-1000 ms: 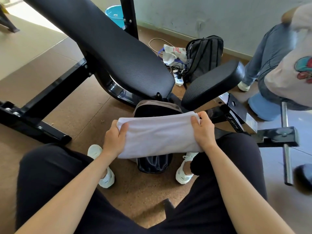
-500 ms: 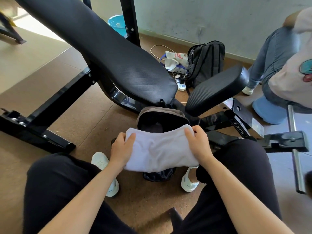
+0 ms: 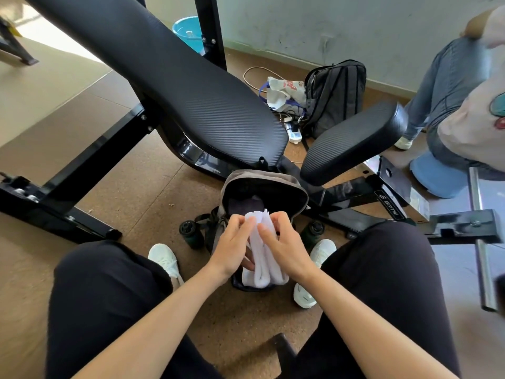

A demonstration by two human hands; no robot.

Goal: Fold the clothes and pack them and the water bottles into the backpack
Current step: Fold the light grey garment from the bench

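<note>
A folded white garment (image 3: pixel 264 258) stands squeezed into a narrow upright bundle between both my hands. My left hand (image 3: pixel 233 246) presses its left side and my right hand (image 3: pixel 284 244) its right side. It hangs over the open mouth of a grey-brown backpack (image 3: pixel 266 184) standing on the floor between my feet. Something dark lies inside the bag. A dark green water bottle (image 3: pixel 191 233) stands left of the backpack. Another dark green water bottle (image 3: pixel 313 233) stands to its right, by my right shoe.
A black weight bench (image 3: pixel 169 86) slants across the floor right behind the backpack, its seat pad (image 3: pixel 352 140) to the right. A second black backpack (image 3: pixel 334 91), a plastic bag and a power strip lie by the wall. Another person sits at the right edge.
My hands have come together, squeezing the wide flat white garment into a narrow bundle and lowering it toward the backpack's mouth. The two bottles have come into view.
</note>
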